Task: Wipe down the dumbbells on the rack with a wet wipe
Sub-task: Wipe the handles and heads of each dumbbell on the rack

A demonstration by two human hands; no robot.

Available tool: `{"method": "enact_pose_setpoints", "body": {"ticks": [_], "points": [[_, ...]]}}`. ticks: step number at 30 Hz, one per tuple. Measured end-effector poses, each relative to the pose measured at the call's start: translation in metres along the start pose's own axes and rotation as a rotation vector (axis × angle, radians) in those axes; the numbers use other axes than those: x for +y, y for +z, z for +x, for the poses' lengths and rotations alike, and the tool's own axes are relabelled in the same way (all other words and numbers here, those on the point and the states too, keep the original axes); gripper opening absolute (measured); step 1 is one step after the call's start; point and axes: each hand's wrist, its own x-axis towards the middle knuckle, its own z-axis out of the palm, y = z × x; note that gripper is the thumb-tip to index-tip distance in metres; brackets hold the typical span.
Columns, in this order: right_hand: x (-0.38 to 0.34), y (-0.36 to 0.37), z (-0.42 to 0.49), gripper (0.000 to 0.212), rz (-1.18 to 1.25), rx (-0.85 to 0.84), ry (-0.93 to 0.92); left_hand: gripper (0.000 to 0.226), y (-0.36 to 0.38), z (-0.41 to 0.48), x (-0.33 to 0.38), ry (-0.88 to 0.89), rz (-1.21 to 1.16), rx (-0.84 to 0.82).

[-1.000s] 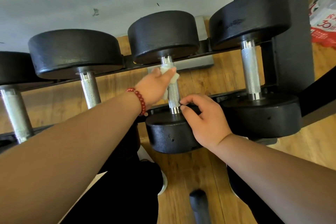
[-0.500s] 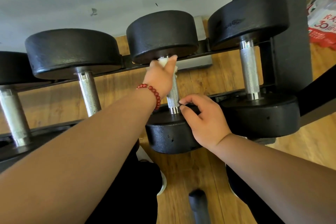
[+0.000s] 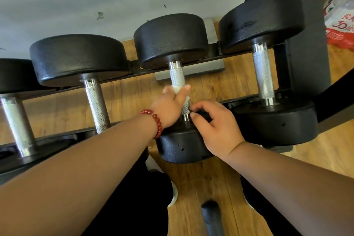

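As the head view looks down over both forearms at a dumbbell rack [image 3: 304, 48], the step in hand appears to be wiping the handle of the middle dumbbell [image 3: 170, 40], which lies across the rack's rails between a dumbbell on the left [image 3: 76, 57] and one on the right [image 3: 262, 74]. The left hand [image 3: 170, 105], with a red bead bracelet [image 3: 155, 120] at the wrist, is curled round the lower part of the knurled handle [image 3: 177, 75]. The white wet wipe [image 3: 176, 89] is wrapped between its fingers and the steel, and only small folds of it show at the thumb and below the fingers. The right hand [image 3: 218, 128] sits on the near head [image 3: 182, 147] of the same dumbbell, fingers bent over its inner face, thumb and forefinger tips just beside the handle's collar; it seems to be steadying the weight. Bare knurling shows above the left hand up to the far head. The next move probably calls for sliding the wipe along that stretch with firm pressure and some twist, so it reaches all round the handle, while the right hand stops the dumbbell rolling. By this reading the black heads and the neighbouring dumbbells are yet to be wiped. Below the rack lies a wooden floor [image 3: 193, 182].
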Motion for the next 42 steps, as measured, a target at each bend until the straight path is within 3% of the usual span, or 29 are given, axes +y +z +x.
{"method": "enact_pose_setpoints", "body": {"ticks": [6, 11, 16, 21, 24, 27, 31, 42], "points": [[0.001, 0.0, 0.0, 0.013, 0.007, 0.002, 0.004, 0.064, -0.015, 0.014, 0.016, -0.018, -0.136, 0.044], [0.001, 0.001, -0.001, 0.024, 0.007, 0.006, -0.012, 0.064, -0.012, -0.014, -0.006, -0.003, 0.117, -0.222], [0.0, 0.0, -0.001, 0.028, 0.041, -0.019, 0.008, 0.062, -0.014, -0.005, -0.002, 0.017, 0.006, -0.112], [0.001, -0.003, -0.002, 0.037, 0.031, -0.026, 0.016, 0.062, -0.016, -0.01, -0.019, 0.032, 0.14, -0.365], [0.0, -0.003, -0.002, 0.038, 0.028, -0.028, 0.022, 0.058, -0.02, -0.008, -0.024, 0.065, 0.095, -0.389], [-0.001, -0.002, -0.002, 0.038, 0.029, -0.031, 0.033, 0.068, -0.017, -0.007, -0.025, 0.014, 0.089, -0.399], [0.0, -0.003, -0.002, 0.034, 0.03, -0.033, 0.031, 0.064, -0.023, -0.01, -0.035, 0.038, 0.104, -0.512], [-0.002, -0.002, -0.002, 0.035, 0.021, -0.028, 0.038, 0.049, -0.028, -0.027, -0.04, 0.064, 0.115, -0.446]]}}
